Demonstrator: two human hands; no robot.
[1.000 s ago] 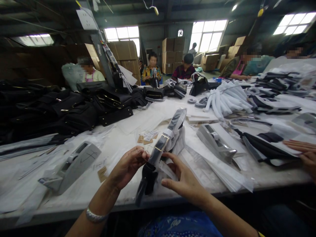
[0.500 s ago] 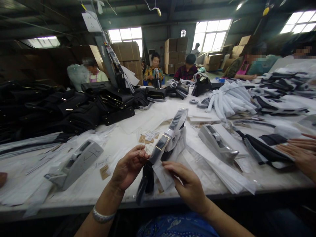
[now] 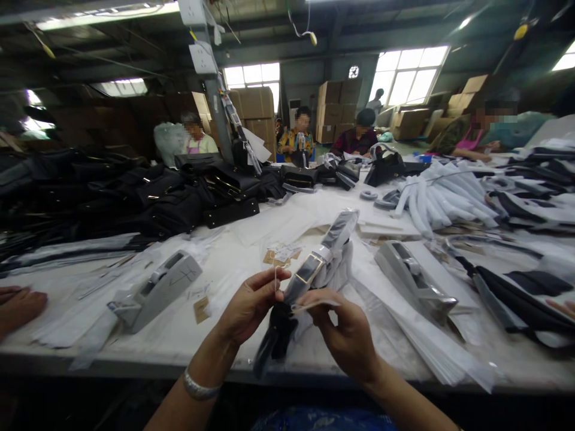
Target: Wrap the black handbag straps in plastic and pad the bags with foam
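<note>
In the head view, my left hand [image 3: 242, 308] pinches a thin pale string [image 3: 275, 275] between thumb and fingertips. My right hand [image 3: 348, 338] is closed on a small paper tag [image 3: 321, 303], seen almost edge-on. Between the two hands lies a black strap [image 3: 299, 281] wrapped in clear plastic, with a gold-rimmed buckle [image 3: 309, 267]. A black part [image 3: 282, 332] hangs below it at the near side, and whitish wrapping bunches on its right. Whether the string joins the tag cannot be made out.
Grey tape dispensers stand at left [image 3: 157, 287] and right [image 3: 415, 281]. Brown tags [image 3: 281, 256] lie behind my left hand. Black bags [image 3: 171, 185] are heaped at left, white foam strips [image 3: 431, 191] at right. A person's hand [image 3: 20, 308] rests at the left edge. Other people sit opposite.
The view has swung left, so things appear further right. My right hand has raised and tilted the tag near the buckle. My left hand still pinches the string. Another person's hand shows more at left.
</note>
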